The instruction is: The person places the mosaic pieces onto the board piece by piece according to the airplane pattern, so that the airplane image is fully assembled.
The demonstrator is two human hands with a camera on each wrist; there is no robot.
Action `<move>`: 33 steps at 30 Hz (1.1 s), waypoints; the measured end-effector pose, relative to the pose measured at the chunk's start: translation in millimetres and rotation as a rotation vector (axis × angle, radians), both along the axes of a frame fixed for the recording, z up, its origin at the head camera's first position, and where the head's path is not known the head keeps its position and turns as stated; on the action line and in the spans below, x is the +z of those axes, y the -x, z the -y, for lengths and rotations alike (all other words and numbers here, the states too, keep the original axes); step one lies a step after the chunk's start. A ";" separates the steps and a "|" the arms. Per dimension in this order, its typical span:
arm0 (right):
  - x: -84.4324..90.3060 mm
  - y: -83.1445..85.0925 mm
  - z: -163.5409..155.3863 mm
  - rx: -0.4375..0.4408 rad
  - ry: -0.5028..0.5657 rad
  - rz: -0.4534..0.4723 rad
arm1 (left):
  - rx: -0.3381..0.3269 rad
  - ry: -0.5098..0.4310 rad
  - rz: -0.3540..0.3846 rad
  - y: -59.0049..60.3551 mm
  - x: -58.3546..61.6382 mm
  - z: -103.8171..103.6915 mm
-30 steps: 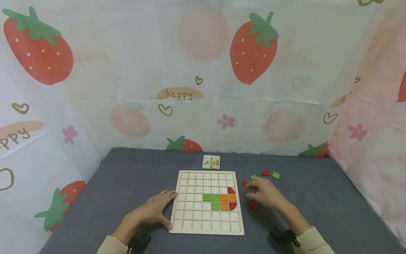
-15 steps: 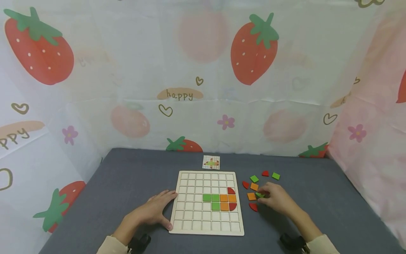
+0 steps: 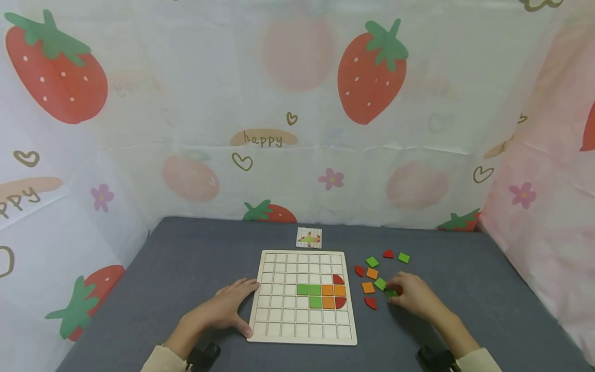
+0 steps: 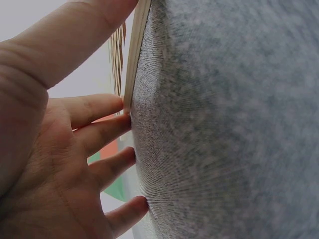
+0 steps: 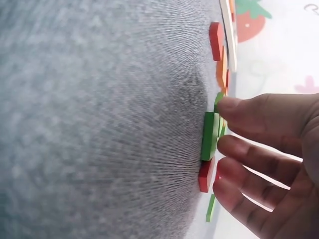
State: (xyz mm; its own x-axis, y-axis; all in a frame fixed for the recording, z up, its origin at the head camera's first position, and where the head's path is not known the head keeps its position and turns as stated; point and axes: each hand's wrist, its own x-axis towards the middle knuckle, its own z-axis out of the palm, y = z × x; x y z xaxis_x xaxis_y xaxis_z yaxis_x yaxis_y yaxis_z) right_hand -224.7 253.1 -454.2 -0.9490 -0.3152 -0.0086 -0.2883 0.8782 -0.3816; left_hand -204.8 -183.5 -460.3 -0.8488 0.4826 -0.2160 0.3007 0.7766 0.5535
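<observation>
Left hand (image 3: 228, 307): beside the grid board (image 3: 282, 315), fingers straight and spread, thumb at the near left corner; grip apart.
Grid board: flat on the dark surface (image 3: 209, 248), between both hands.
Filled squares: three green, three orange and two red pieces, clustered toward the right edge.
Right hand (image 3: 413, 295): low to the right of the board, thumb and fingertips bent about a green tile (image 3: 391, 293); impossible to tell whether the grip is clamped on it.
Loose neighbors: a second green tile (image 3: 380, 283) just beside, then an orange tile (image 3: 368, 288) and a rounded red piece (image 3: 370, 303).
Pattern card (image 3: 309, 238): beyond the board's far edge.
Backdrop (image 3: 418, 129): strawberry-printed cloth.
</observation>
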 end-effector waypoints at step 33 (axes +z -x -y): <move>-5.9 -1.8 -2.5 0.008 -0.043 0.012 | 0.004 0.016 0.005 1.1 -0.1 -1.0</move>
